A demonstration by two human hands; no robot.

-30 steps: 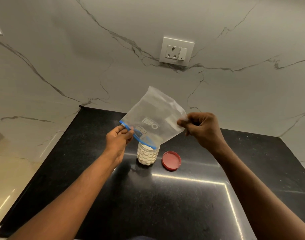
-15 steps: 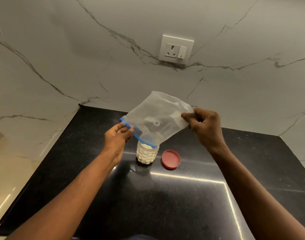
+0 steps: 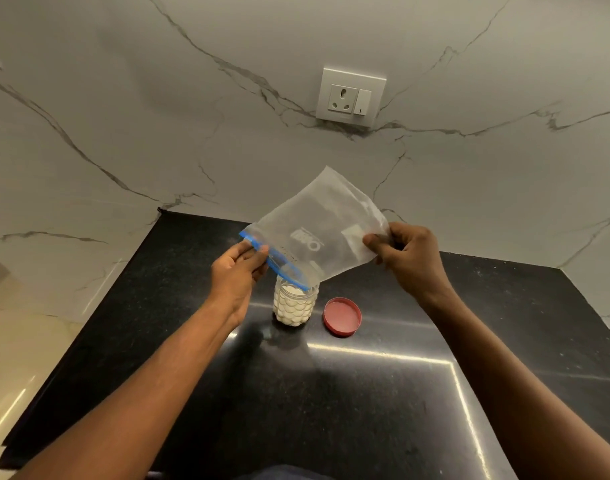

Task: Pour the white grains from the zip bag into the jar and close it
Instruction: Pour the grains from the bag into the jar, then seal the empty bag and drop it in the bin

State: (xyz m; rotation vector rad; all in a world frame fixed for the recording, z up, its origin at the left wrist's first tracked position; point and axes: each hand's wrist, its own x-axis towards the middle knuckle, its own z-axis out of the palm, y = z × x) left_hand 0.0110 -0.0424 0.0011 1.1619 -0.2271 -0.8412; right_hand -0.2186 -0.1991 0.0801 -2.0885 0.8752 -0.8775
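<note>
While tilted mouth-down above the jar: zip bag (image 3: 326,233), clear plastic, blue zip strip along its lower left edge, looking empty or nearly so, printed logo upside down on its face. Largest first, though — black speckled countertop (image 3: 331,410), glossy, streaked with bright light reflections, running back into a corner of white marble wall (image 3: 123,116) veined in grey. White socket plate with switch (image 3: 349,97) set in that wall, well above the bag.

Left hand (image 3: 237,271) at the bag's mouth, fingertips pinched shut on the blue strip, forearm reaching in from the lower left. Right hand (image 3: 409,256) closed on the bag's bottom corner, thumb and fingers clamped on the plastic and holding that end higher than the mouth — bag stretched between both hands, sloping down to the left.

Jar (image 3: 295,303) upright on the countertop directly under the bag's mouth, clear with a bumpy patterned wall, open at the top, filled almost to the neck with white grains (image 3: 291,308). Lower end of the zip strip just over the jar's rim; touching or not, cannot tell.

Red lid (image 3: 342,316) flat on the countertop just beside the jar, on its right, inner side up, apart from both hands.
</note>
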